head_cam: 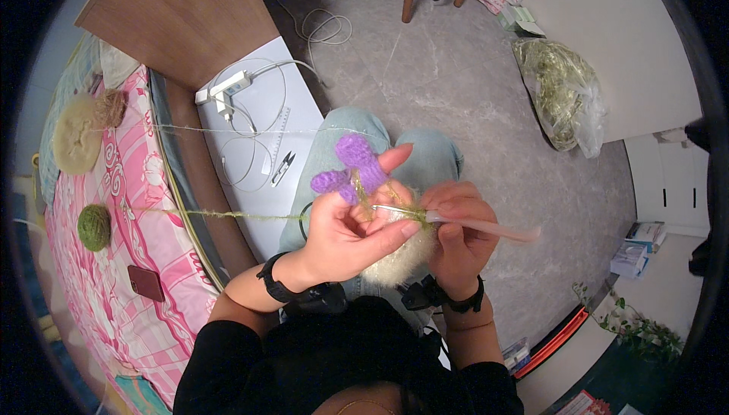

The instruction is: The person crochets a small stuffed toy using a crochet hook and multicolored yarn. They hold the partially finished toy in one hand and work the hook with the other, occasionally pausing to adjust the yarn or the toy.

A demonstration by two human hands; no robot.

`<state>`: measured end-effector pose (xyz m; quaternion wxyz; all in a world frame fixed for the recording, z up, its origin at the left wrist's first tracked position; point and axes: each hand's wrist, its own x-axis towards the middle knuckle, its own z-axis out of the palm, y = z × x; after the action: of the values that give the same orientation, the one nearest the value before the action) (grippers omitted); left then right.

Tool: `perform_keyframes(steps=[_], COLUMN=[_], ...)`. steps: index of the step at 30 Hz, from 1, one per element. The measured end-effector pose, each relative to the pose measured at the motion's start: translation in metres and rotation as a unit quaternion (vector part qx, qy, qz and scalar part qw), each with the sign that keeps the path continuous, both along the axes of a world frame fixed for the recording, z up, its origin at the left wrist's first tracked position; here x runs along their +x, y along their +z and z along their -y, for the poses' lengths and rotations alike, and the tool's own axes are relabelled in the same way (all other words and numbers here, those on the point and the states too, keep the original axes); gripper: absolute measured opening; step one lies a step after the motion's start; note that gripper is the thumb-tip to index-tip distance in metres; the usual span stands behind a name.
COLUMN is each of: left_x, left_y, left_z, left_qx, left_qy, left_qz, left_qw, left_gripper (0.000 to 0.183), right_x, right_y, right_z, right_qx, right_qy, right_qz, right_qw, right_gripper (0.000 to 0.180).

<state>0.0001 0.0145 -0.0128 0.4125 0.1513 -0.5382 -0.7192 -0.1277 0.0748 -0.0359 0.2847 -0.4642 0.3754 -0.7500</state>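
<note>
My left hand pinches a fluffy cream crochet piece, which has green yarn along its upper edge. Purple knitted finger sleeves cover some of its fingers, and green-gold yarn passes over them. In my right hand is a crochet hook with a pink handle. Its metal tip points left, close to the green edge; whether it sits inside a stitch is hard to tell. A green yarn strand runs from my left hand towards a green yarn ball on the bed.
Left lies a bed with a pink patterned cover, holding a cream yarn skein, a brown yarn ball and a phone. A white board bears a power strip, a ruler and thread snips. A plastic bag stands right.
</note>
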Motion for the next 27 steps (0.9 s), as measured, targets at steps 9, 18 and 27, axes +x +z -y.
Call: perform_keyframes(steps=[9, 18, 27], left_x=[0.003, 0.001, 0.011], left_y=[0.002, -0.002, 0.006], left_z=[-0.004, -0.005, 0.008], left_qx=[0.053, 0.088, 0.166], left_qy=[-0.004, 0.008, -0.085], left_qz=[0.064, 0.015, -0.027], left_qw=[0.997, 0.996, 0.982], left_gripper=[0.028, 0.058, 0.075], right_x=[0.009, 0.002, -0.005], right_y=[-0.008, -0.009, -0.002], right_z=[0.002, 0.005, 0.001], right_qx=[-0.038, -0.17, -0.098], right_qy=[-0.05, -0.221, -0.11], right_qz=[0.08, -0.31, -0.129], right_qw=[0.995, 0.909, 0.981], right_gripper=[0.012, 0.016, 0.022])
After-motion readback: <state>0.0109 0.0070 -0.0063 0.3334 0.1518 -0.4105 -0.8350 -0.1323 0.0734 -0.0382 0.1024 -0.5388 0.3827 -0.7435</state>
